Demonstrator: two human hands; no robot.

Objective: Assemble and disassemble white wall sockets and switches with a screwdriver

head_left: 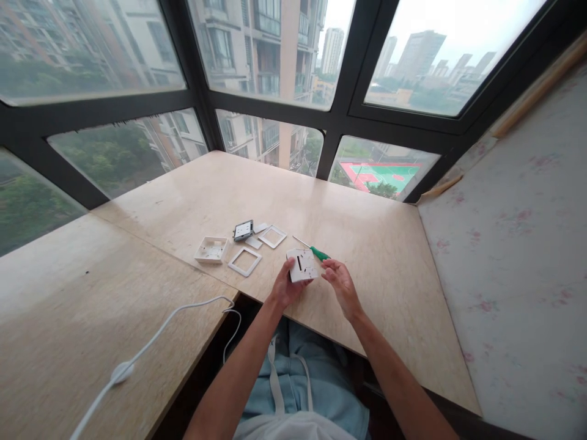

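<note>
My left hand (285, 287) grips a white square electrical wall fitting (308, 266) by its left side and from below, just over the table's front edge. The fitting has a dark slot and several small marks on its face. To its right is my right hand (340, 282), its thumb and fingertips drawn together; whatever they may pinch is too small to make out. Just beyond that hand a screwdriver (320, 253) with a green handle lies on the table, its thin shaft pointing to the far left. The handle's end comes close to my fingers, and I cannot tell whether they touch.
To the left lie a white open back box (212, 250), a socket module (243, 230) with a grey edge, small white plates (254, 242), and two white square frames (245, 261). A white cable (172, 318) crosses the left tabletop. Windows and a papered wall (513, 263) border the table.
</note>
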